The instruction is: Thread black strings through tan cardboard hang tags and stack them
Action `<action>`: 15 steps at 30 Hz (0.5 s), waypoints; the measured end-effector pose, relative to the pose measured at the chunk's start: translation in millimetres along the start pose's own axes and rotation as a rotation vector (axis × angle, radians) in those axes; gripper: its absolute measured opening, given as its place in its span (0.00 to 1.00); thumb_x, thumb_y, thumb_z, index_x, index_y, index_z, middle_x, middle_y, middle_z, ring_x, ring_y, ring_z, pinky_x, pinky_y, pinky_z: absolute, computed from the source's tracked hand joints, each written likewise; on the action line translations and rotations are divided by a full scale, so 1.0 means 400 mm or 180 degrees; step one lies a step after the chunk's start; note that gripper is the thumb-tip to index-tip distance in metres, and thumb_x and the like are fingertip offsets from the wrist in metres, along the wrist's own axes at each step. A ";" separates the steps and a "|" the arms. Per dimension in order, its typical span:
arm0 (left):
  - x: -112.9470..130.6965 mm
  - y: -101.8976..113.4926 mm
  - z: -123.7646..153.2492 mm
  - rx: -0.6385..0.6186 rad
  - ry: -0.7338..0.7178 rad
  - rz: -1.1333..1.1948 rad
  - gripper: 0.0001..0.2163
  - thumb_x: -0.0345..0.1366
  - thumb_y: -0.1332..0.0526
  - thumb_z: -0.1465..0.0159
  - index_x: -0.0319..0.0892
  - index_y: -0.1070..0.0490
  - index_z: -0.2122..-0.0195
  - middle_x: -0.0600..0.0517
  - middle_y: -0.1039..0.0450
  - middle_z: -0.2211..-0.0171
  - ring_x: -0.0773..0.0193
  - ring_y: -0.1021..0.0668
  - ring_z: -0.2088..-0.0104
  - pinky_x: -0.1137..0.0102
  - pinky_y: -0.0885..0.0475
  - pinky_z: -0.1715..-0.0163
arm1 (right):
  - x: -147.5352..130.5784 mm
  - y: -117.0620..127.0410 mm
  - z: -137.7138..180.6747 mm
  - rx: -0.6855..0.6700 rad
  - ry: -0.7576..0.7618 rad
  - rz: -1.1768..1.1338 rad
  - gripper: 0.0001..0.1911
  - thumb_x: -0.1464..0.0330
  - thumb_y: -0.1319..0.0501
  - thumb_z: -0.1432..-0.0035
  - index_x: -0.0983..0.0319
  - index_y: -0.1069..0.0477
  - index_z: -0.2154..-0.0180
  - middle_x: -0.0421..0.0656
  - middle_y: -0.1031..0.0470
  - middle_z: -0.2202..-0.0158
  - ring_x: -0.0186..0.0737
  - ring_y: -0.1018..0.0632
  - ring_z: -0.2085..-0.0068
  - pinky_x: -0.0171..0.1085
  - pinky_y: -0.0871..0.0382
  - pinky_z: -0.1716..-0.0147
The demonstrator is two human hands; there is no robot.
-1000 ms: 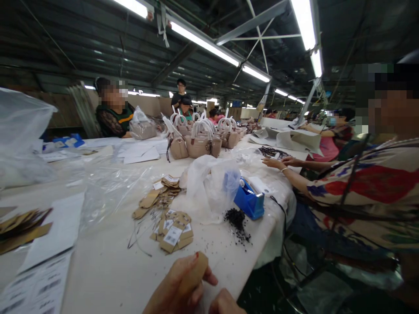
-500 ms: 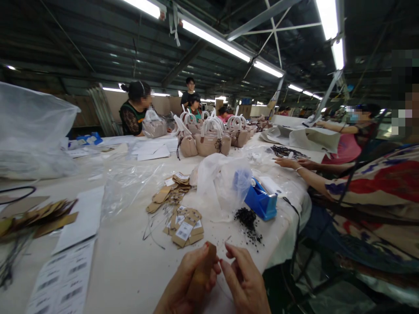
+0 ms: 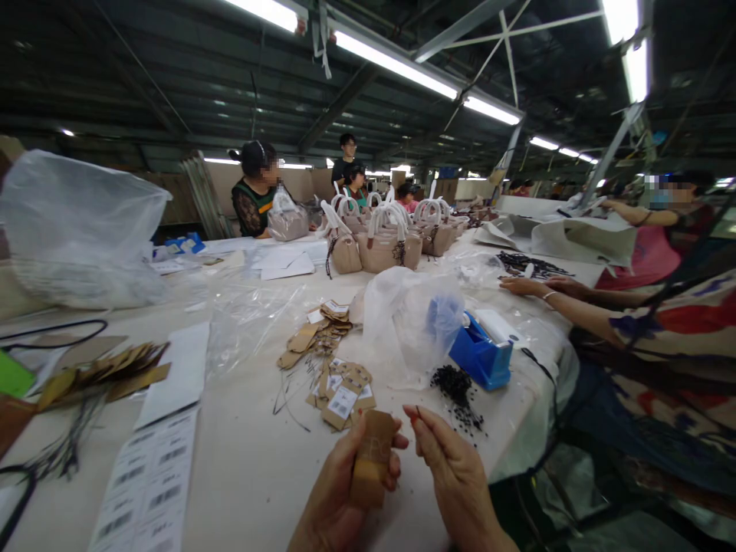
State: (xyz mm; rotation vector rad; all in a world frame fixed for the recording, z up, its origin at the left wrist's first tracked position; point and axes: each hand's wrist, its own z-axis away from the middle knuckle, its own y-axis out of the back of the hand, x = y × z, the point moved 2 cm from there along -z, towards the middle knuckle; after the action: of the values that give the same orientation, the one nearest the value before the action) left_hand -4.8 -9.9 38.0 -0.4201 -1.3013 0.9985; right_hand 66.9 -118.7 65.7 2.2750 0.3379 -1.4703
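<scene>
This is a big work hall with long lights on a dark roof. A long white table (image 3: 241, 475) runs down the middle, and people sit along both sides.

Near the bottom edge, the left hand (image 3: 339, 498) holds a brown tag (image 3: 372, 458) upright. The fingers are curled around its sides and the thumb rests on its front. The right hand (image 3: 454, 475) is just beside it. Its thumb and first finger are pinched close together, and something tiny and dark may sit between them. It is too small to be sure.

On the table just past the hands lies a pile of tags (image 3: 342, 387) with white stickers. More tags (image 3: 313, 333) sit farther back. A heap of small black bits (image 3: 457, 387) lies to the right, near a blue tape holder (image 3: 481, 356). A floppy clear bag (image 3: 411, 322) stands behind them. Sticker sheets (image 3: 146, 491) lie on the left. Small tan handbags (image 3: 388, 245) stand in a row far down the table. A co-worker's hands (image 3: 537, 286) rest on the right side.

I think the tag should be kept still, with the thumb off the top end. The pinch should stay tight so the tiny piece does not drop. Bring the two hands close and go slowly.
</scene>
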 end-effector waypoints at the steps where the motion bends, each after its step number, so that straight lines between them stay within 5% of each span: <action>1: 0.001 0.000 0.000 -0.0004 -0.0005 0.0041 0.19 0.45 0.47 0.38 0.32 0.28 0.61 0.43 0.24 0.71 0.68 0.27 0.78 0.75 0.34 0.79 | -0.001 -0.003 0.004 -0.0123 0.0024 0.0148 0.15 0.59 0.47 0.41 0.60 0.27 0.61 0.43 0.22 0.68 0.37 0.21 0.68 0.29 0.28 0.72; 5: 0.001 -0.005 0.007 0.0079 0.0106 0.0091 0.21 0.46 0.49 0.37 0.31 0.28 0.62 0.45 0.25 0.75 0.68 0.27 0.79 0.75 0.34 0.80 | -0.003 -0.027 0.021 -0.0594 -0.0117 0.0375 0.12 0.62 0.54 0.37 0.60 0.35 0.64 0.38 0.25 0.78 0.34 0.23 0.76 0.28 0.31 0.76; 15: 0.005 -0.025 0.016 0.0311 -0.0018 -0.0112 0.19 0.50 0.41 0.44 0.35 0.28 0.70 0.52 0.28 0.82 0.69 0.29 0.83 0.74 0.36 0.81 | 0.011 -0.047 0.019 -0.0607 0.0049 0.0809 0.13 0.63 0.52 0.38 0.59 0.34 0.69 0.36 0.31 0.84 0.33 0.27 0.80 0.29 0.34 0.77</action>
State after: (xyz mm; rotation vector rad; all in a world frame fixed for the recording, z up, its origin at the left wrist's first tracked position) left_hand -7.0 -15.4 48.5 -0.3189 -1.2552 1.0296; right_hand 54.7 -105.4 55.3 2.0912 0.1767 -1.2384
